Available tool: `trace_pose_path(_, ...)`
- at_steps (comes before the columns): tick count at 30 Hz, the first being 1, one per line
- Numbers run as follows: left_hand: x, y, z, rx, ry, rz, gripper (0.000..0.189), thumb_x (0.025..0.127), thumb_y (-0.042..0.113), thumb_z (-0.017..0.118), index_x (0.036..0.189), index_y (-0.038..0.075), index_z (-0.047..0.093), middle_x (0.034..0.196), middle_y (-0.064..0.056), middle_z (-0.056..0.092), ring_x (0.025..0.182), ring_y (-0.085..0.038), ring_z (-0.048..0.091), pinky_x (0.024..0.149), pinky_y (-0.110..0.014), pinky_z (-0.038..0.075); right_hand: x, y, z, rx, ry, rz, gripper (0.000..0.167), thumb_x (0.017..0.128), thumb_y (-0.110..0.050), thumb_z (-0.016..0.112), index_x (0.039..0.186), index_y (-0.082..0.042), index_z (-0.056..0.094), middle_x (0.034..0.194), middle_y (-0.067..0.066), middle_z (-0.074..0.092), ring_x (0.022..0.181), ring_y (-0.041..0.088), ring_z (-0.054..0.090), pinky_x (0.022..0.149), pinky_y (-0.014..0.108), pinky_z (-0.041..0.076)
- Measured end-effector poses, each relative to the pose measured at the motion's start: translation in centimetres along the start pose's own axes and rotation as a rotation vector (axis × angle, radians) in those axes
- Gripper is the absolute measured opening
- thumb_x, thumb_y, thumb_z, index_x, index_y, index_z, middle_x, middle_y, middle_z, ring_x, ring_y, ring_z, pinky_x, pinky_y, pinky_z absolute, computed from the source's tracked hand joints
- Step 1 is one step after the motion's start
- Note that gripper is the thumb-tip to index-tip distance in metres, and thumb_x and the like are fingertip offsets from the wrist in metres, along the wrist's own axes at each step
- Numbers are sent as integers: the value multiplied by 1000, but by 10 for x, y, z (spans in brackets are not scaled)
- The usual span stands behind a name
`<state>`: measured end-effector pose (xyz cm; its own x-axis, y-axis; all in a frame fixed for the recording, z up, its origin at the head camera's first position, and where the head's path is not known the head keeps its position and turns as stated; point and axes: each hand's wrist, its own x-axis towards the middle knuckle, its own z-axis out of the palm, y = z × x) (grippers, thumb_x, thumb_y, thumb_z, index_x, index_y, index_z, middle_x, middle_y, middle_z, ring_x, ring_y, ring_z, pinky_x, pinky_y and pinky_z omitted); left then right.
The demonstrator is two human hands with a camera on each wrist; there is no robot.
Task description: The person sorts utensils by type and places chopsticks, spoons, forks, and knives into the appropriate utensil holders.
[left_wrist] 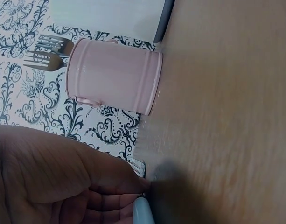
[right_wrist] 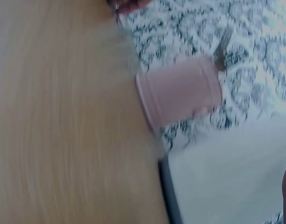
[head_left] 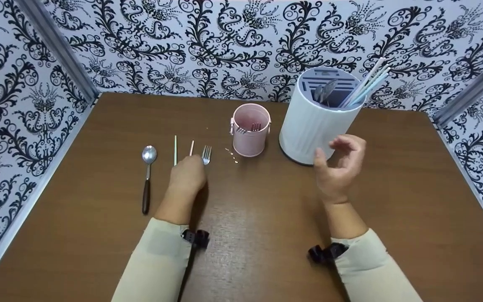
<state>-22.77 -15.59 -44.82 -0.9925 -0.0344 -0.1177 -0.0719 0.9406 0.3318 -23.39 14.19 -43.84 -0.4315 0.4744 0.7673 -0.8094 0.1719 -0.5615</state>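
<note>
With fingers curled, my left hand pinches a fork low over the table. The fork's tines point away from me, and its light blue handle end shows in the left wrist view. A green chopstick and a pinkish chopstick lie partly hidden by that hand. To their left is a spoon with a dark handle. My right hand hovers with fingers loosely bent, holding nothing, in front of the white utensil holder.
A pink cup with forks in it stands at the back middle of the table. Small white bits lie to its left. Chopsticks and other cutlery stand in the white holder. Patterned walls border the table.
</note>
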Motion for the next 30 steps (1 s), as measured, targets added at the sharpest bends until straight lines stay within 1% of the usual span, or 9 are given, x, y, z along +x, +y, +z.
trace_pose_path(3,1,-2,0,4,2,8,26,98,-3,49,108,-6,73,113,-27,74,105,-44,72,90,-60,59,-9,-3,11,23,-109,39,50,72,-10,77,108,15,55,104,8,56,92,28,59,87,28,52)
trace_pose_path(6,2,-3,2,1,-1,16,26,96,-3,50,106,-6,74,112,-26,74,104,-44,72,89,-59,59,-19,-2,22,6,-213,118,54,74,-7,77,116,16,52,110,10,57,99,30,60,92,29,52)
trace_pose_path(9,3,-3,2,-6,-8,16,26,94,-4,50,105,-6,74,113,-27,74,104,-44,71,90,-59,58,-27,0,33,-8,-292,223,61,75,-7,79,124,15,51,117,19,57,111,31,59,99,35,53)
trace_pose_path(11,3,-2,2,-9,-7,17,25,93,-4,51,105,-6,74,112,-27,74,104,-44,71,90,-59,58,-32,3,41,-26,-344,306,68,76,-9,81,132,12,49,125,24,56,121,32,57,105,40,52)
trace_pose_path(15,3,-1,2,-11,-6,27,23,90,-2,55,102,-5,74,109,-26,75,100,-44,72,87,-59,59,-40,10,53,-88,-448,489,91,78,-20,87,151,4,38,148,21,48,141,32,47,118,46,44)
trace_pose_path(18,3,0,3,-9,-7,40,19,88,-1,57,96,-4,74,106,-25,76,96,-43,73,85,-59,59,-46,20,56,-122,-505,598,103,79,-24,89,160,-3,29,161,18,39,151,34,37,124,50,37)
trace_pose_path(21,3,1,4,-5,-16,47,16,88,0,59,92,-3,74,103,-23,77,92,-41,74,83,-57,60,-53,30,56,-130,-532,680,109,79,-24,91,164,-8,23,166,17,32,154,34,32,125,53,34)
trace_pose_path(24,3,0,4,-2,-22,47,14,87,0,60,92,-3,73,102,-23,77,89,-39,74,81,-57,60,-57,39,57,-137,-544,737,110,81,-20,90,165,-10,21,168,16,31,154,31,33,125,50,35)
trace_pose_path(30,3,2,2,-23,-35,37,14,86,1,61,95,-3,72,105,-23,76,93,-40,73,84,-56,59,-57,55,60,-78,-525,801,105,84,-16,88,165,-7,21,167,18,33,154,32,35,125,49,36)
